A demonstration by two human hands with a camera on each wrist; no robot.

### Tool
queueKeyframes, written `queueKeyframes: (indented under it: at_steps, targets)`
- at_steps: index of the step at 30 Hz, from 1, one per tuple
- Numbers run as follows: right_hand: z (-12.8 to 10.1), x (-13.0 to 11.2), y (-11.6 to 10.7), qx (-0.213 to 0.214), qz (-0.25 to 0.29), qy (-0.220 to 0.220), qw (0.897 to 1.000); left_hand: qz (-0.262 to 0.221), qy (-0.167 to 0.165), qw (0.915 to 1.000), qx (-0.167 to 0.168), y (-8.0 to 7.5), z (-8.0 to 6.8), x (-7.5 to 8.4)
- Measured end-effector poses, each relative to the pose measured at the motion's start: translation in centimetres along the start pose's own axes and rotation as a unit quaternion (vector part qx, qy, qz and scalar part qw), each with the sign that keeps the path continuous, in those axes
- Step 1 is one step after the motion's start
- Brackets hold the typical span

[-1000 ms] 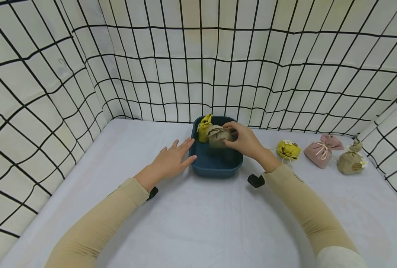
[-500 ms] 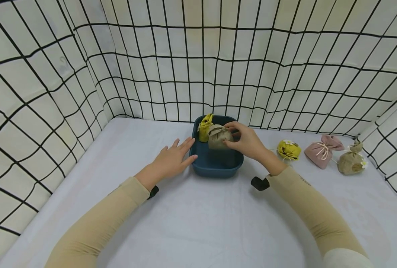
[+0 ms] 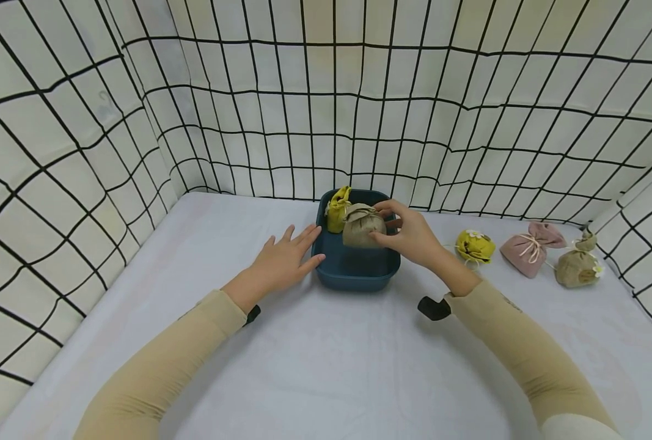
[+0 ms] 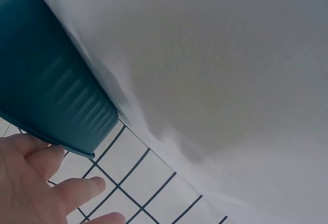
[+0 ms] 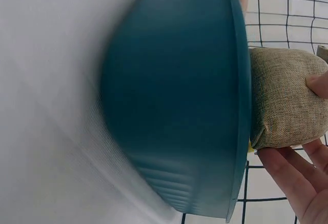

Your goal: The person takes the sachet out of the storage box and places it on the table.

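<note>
My right hand [image 3: 410, 235] grips a beige cloth pouch [image 3: 363, 226] between thumb and fingers, over the blue plastic basin [image 3: 355, 282]. In the right wrist view the pouch [image 5: 287, 98] shows at the level of the basin's rim [image 5: 240, 106], its weave plain. Behind and left of it, a yellow pouch [image 3: 338, 211] stands inside the basin. My left hand [image 3: 282, 263] has its fingers spread, fingertips touching the basin's left rim. The left wrist view shows those fingers [image 4: 46, 160] against the rim of the basin [image 4: 46, 80].
To the right of the basin lie a yellow pouch with a white flower [image 3: 475, 246], a pink pouch [image 3: 531, 249] and another beige pouch [image 3: 577, 263]. A black wire grid [image 3: 331, 95] encloses the white-covered table [image 3: 326, 366] at the back and sides.
The beige pouch in my right hand has risen slightly and shifted a little right. My left hand stays at the basin's rim.
</note>
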State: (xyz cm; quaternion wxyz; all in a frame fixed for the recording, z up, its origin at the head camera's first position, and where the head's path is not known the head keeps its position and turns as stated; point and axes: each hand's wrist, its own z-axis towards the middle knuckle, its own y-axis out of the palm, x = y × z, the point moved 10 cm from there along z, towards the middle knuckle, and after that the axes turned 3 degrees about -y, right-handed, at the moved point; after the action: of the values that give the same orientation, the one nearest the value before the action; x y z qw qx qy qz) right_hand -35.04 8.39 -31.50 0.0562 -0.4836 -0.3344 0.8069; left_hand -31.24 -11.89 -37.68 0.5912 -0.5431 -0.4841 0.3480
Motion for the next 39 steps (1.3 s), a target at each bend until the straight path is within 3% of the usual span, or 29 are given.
queueKeyframes:
  at_steps: [16,39]
  targets:
    - [-2.0,-0.1,-0.9,0.016,0.039,0.011,0.999,0.046,0.011,0.9987,0.018,0.0,0.4,0.3]
    - [-4.2,-0.6,-3.6,0.038,0.043,0.035,0.998,0.035,0.004,0.9993,0.016,0.0,0.2,0.3]
